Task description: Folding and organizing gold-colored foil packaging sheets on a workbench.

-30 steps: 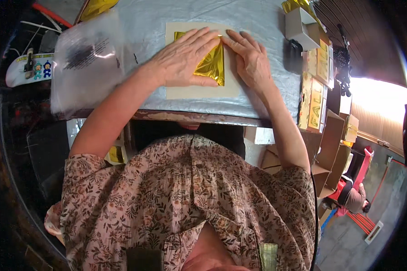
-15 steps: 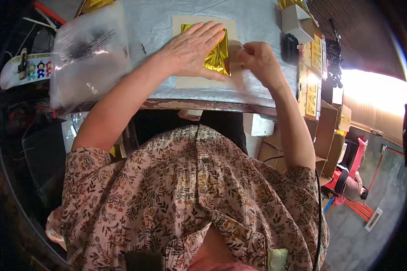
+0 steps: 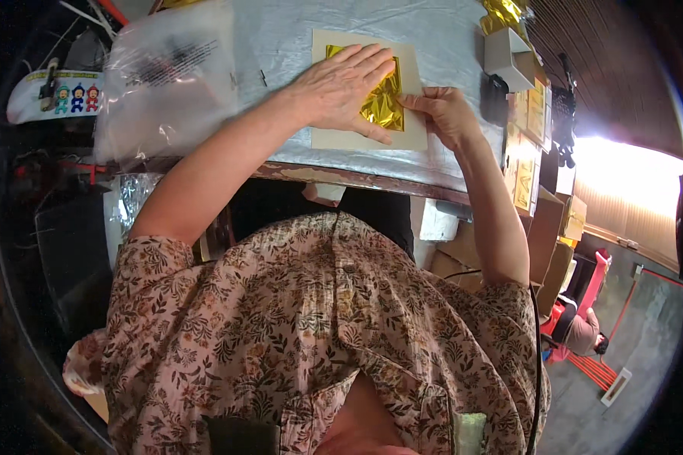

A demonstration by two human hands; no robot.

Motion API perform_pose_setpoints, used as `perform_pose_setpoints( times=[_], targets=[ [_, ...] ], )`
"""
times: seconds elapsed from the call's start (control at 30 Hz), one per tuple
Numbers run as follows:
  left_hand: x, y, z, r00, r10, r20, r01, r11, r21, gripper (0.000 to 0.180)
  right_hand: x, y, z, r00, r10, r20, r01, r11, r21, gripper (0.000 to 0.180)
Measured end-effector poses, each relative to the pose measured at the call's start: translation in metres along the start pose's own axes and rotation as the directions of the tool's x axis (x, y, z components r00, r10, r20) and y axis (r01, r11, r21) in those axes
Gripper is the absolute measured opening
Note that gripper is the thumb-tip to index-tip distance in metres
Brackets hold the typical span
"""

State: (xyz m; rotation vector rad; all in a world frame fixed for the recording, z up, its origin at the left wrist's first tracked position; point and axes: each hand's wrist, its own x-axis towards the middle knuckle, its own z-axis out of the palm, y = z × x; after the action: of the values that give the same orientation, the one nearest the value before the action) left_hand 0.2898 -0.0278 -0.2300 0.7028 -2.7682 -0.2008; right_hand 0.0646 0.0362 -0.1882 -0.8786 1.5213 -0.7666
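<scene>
In the head view, the left hand (image 3: pixel 349 87) lies flat on shiny gold foil (image 3: pixel 387 106), its fingers straight and a little apart, its thumb stretched out, gripping nothing. The foil is on a pale card (image 3: pixel 331 139) on the silvery table cover (image 3: pixel 281 49). The right hand (image 3: pixel 451 120) has its thumb by the foil's right edge and its fingers bent. I cannot tell if they pinch the card. A clear plastic bag (image 3: pixel 171 91) lies to the left.

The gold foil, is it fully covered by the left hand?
No, much of the gold foil shows beside the left hand, toward the right hand.
</scene>
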Motion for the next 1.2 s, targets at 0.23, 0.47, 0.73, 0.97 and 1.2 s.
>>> perform_pose_setpoints(
  times=[0.23, 0.47, 0.73, 0.97, 1.2],
  targets=[
    [-0.003, -0.002, 0.001, 0.996, 0.021, -0.085, -0.025, 0.999, -0.036, 0.129, 0.003, 0.011, 0.001, 0.997, -0.081, 0.000, 0.080, 0.989, 0.128, 0.014],
    [-0.023, -0.010, -0.041, 0.718, -0.602, -0.350, 0.347, 0.745, -0.569, 0.097, -0.011, 0.022, -0.020, 0.991, -0.127, -0.047, 0.135, 0.940, 0.314, 0.010],
    [-0.028, 0.054, -0.074, 0.858, -0.509, 0.065, 0.063, -0.021, -0.998, 0.036, -0.038, 0.024, -0.038, 0.982, -0.175, 0.072, 0.113, 0.848, 0.518, 0.021],
    [-0.012, 0.081, -0.089, 0.838, -0.526, -0.144, -0.040, 0.203, -0.978, 0.039, -0.048, 0.041, -0.029, 0.919, -0.315, 0.238, -0.029, 0.547, 0.837, 0.039],
    [-0.011, 0.087, -0.087, 0.859, -0.477, -0.188, -0.107, 0.192, -0.976, 0.039, -0.040, 0.050, -0.037, 0.811, -0.447, 0.377, -0.217, 0.370, 0.903, 0.059]
  ],
)
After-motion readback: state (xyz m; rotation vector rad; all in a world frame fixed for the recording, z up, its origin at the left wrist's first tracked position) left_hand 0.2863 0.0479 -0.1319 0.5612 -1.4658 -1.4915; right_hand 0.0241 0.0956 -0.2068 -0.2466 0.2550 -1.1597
